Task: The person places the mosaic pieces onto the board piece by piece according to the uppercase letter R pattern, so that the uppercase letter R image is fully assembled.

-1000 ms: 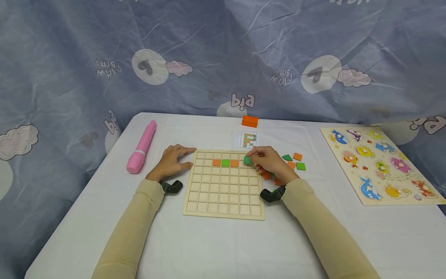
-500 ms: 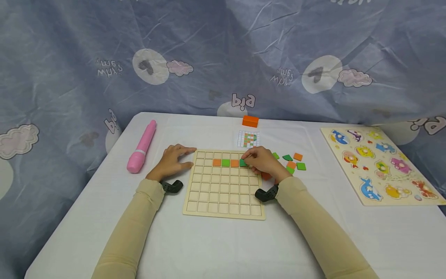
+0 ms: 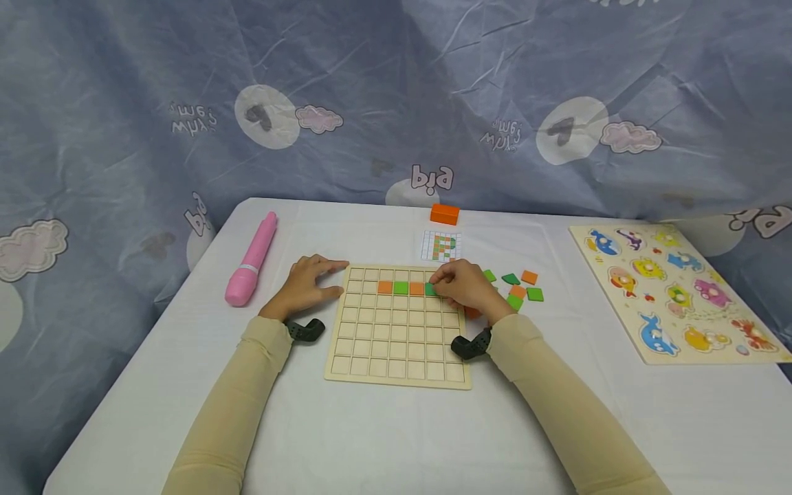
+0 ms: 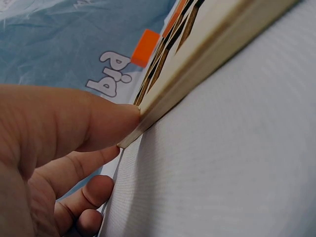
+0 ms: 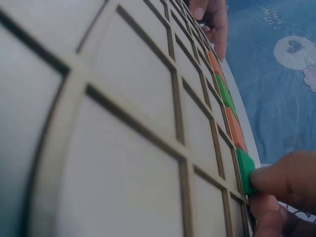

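Observation:
In the head view a wooden grid board lies on the white table, with orange, light green and orange tiles side by side in its second row. My right hand pinches a dark green tile at the cell right of them; the right wrist view has the thumb on its edge, the fingers behind partly hidden. At the board's left side, my left hand spreads thumb and forefinger against the edge and the far corner. The left thumb touches the board's rim.
Loose green and orange tiles lie right of the board. Behind it are a pattern card and an orange block. A pink wand-shaped object lies at left, an animal puzzle board at right.
My right hand has moved left with the dark green tile, from the board's right side to beside the second orange tile. The left hand has stayed in place.

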Action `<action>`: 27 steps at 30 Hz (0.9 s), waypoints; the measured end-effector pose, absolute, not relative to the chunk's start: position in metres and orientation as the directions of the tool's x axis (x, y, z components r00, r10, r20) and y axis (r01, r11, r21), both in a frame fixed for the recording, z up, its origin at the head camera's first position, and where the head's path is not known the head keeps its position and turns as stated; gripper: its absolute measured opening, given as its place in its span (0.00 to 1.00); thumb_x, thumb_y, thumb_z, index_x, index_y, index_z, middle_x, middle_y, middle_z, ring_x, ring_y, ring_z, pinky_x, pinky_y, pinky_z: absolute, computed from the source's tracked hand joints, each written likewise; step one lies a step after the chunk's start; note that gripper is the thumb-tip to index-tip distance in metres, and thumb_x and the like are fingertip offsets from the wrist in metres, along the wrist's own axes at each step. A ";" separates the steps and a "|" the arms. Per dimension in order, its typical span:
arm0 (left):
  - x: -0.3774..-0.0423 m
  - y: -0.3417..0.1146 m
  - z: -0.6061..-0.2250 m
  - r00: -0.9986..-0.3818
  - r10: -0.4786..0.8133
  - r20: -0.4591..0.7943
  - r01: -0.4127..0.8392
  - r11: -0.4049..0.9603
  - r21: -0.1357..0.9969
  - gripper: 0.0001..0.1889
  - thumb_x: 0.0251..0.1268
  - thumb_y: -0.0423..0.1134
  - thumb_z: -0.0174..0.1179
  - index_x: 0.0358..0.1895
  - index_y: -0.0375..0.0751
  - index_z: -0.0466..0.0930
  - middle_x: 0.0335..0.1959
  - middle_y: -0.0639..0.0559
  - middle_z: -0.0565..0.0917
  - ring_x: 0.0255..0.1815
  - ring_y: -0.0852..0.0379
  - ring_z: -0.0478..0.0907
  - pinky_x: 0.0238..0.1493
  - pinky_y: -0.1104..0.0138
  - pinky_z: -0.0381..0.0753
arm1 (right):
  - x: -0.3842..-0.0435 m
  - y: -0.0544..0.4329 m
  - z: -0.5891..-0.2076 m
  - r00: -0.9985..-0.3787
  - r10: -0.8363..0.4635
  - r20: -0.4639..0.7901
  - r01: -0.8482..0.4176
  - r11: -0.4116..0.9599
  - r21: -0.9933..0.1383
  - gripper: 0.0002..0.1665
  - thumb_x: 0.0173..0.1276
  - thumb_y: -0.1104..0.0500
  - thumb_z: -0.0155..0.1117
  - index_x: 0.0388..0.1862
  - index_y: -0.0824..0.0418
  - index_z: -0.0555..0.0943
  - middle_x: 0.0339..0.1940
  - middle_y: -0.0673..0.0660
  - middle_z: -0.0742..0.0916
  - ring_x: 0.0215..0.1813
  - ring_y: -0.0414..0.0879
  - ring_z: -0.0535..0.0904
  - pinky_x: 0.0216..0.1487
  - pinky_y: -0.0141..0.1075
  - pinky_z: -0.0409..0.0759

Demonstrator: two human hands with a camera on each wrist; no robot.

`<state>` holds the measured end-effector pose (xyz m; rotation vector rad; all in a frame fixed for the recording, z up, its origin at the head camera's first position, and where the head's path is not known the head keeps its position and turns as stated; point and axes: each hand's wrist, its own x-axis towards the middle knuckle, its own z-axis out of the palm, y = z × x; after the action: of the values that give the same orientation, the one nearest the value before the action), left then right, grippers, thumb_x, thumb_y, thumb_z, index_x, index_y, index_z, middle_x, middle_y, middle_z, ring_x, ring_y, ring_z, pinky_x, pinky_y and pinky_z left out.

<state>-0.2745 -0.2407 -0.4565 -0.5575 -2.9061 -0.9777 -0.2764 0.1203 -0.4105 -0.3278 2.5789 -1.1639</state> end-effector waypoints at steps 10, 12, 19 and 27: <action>-0.276 -0.241 -0.458 -0.933 0.331 0.143 0.350 0.733 0.583 0.31 0.65 0.44 0.70 0.73 0.44 0.82 0.54 0.42 0.81 0.56 0.40 0.71 0.65 0.43 0.63 | -0.276 0.121 -0.409 -0.927 -0.334 -0.173 -0.087 0.637 -0.766 0.08 0.75 0.63 0.69 0.49 0.66 0.88 0.33 0.55 0.84 0.26 0.44 0.80 0.32 0.34 0.83; -0.276 -0.241 -0.458 -0.933 0.333 0.140 0.349 0.732 0.585 0.31 0.65 0.43 0.70 0.73 0.44 0.82 0.53 0.42 0.81 0.55 0.40 0.71 0.65 0.43 0.63 | -0.275 0.124 -0.408 -0.920 -0.356 -0.164 -0.100 0.619 -0.779 0.09 0.76 0.62 0.68 0.50 0.66 0.87 0.35 0.55 0.83 0.27 0.45 0.80 0.33 0.35 0.83; -0.276 -0.240 -0.459 -0.931 0.337 0.144 0.355 0.731 0.582 0.31 0.65 0.44 0.70 0.73 0.43 0.82 0.52 0.43 0.81 0.54 0.41 0.71 0.64 0.44 0.63 | -0.266 0.149 -0.404 -0.877 -0.468 -0.109 -0.160 0.498 -0.852 0.14 0.80 0.60 0.66 0.55 0.69 0.85 0.36 0.56 0.82 0.28 0.48 0.78 0.31 0.37 0.79; -0.276 -0.241 -0.460 -0.929 0.334 0.160 0.361 0.728 0.582 0.31 0.64 0.44 0.70 0.72 0.43 0.82 0.54 0.41 0.82 0.57 0.39 0.72 0.65 0.43 0.63 | -0.247 0.186 -0.405 -0.833 -0.540 -0.121 -0.133 0.408 -0.903 0.17 0.80 0.63 0.64 0.60 0.74 0.82 0.35 0.59 0.86 0.28 0.44 0.76 0.30 0.33 0.75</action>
<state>-0.2760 -0.2410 -0.4603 -0.5792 -2.8794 -0.9844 -0.2470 0.1864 -0.4049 -0.5764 2.2742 -1.4056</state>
